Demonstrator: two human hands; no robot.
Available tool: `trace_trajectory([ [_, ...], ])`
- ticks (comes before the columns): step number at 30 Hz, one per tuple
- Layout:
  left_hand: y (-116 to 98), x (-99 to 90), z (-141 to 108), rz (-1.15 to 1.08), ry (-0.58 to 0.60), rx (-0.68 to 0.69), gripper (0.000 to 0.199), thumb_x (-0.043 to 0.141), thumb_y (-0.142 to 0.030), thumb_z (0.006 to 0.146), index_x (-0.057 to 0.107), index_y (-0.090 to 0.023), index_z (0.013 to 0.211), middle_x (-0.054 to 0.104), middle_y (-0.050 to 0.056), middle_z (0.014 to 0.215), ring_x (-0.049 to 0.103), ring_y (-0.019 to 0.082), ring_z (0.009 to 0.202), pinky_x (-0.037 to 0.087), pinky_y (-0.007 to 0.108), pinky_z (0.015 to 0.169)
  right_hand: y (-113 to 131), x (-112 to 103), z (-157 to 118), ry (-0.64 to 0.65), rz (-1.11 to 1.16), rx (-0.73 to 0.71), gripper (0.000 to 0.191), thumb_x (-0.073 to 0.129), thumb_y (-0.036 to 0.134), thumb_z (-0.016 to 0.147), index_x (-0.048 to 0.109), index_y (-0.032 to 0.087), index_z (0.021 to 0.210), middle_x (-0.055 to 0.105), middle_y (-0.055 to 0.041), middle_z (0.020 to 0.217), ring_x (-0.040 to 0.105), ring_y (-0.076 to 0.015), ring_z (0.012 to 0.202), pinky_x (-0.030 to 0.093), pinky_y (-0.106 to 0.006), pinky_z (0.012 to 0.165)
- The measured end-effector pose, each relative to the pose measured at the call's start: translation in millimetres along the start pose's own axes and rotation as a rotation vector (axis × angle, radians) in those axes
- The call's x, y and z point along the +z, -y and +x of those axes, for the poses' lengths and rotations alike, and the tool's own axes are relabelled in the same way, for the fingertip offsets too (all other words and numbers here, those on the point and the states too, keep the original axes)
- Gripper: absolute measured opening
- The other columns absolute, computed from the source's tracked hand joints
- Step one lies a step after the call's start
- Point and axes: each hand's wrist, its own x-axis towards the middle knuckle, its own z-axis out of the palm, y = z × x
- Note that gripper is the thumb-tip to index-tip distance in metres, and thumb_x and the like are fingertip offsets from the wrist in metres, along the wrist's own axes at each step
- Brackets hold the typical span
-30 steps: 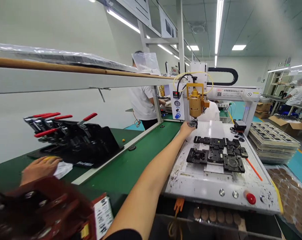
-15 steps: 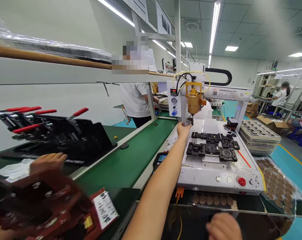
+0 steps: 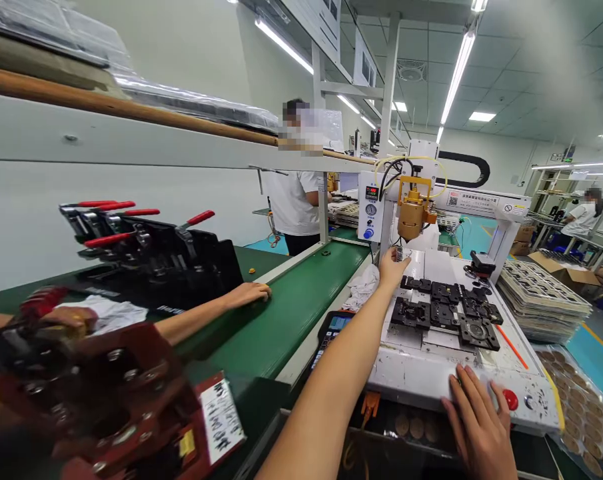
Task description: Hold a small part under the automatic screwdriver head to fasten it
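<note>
My left hand [image 3: 394,268] reaches out to the far left of the machine bed, fingers closed on what looks like a small clear plastic cup [image 3: 405,254]. Just above it hangs the gold dispensing head [image 3: 413,217]. My right hand [image 3: 481,423] lies with fingers outstretched on the front panel [image 3: 416,375] of the white machine, over its round buttons. Beside its fingers is the red stop button [image 3: 510,399]. Black fixtures [image 3: 446,307] with recessed parts sit on the bed between my hands.
At left, another person's hand [image 3: 248,293] rests by the green conveyor [image 3: 286,320]. A dark red clamp fixture [image 3: 131,400] stands in front of black jigs with red-handled clamps [image 3: 198,219]. Stacked trays [image 3: 541,297] and bagged brown discs [image 3: 574,400] lie right. A handheld controller [image 3: 331,333] leans nearby.
My right hand has risen from below the machine's edge onto its front panel. My left hand stays under the dispensing head. The other person's hand has moved right to the conveyor; the view has shifted.
</note>
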Motion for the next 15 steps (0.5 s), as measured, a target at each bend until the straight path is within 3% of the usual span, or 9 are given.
trace_trajectory([
  [5,-3.7,1.8,-0.5,-0.068,-0.024,-0.001,0.061,0.089,-0.023,0.08,0.066,-0.015,0.135,0.074,0.017,0.134,0.072,0.026,0.117,0.056,0.04,0.105,-10.5,-6.8,-0.9,-0.029,-0.002,-0.061,0.038,0.074,0.026,0.099,0.07,0.015,0.135,0.073,-0.0113,0.142,0.073,-0.0273,0.125,0.024,-0.047,0.136],
  [15,-3.5,2.2,-2.8,-0.122,-0.055,0.035,0.06,0.092,-0.021,0.077,0.068,-0.015,0.131,0.075,0.018,0.131,0.073,0.028,0.114,0.056,0.044,0.104,-13.1,-7.0,0.5,-0.037,-0.066,-0.123,0.031,0.074,0.028,0.098,0.076,0.014,0.127,0.074,-0.0131,0.14,0.075,-0.0274,0.122,0.022,-0.048,0.136],
])
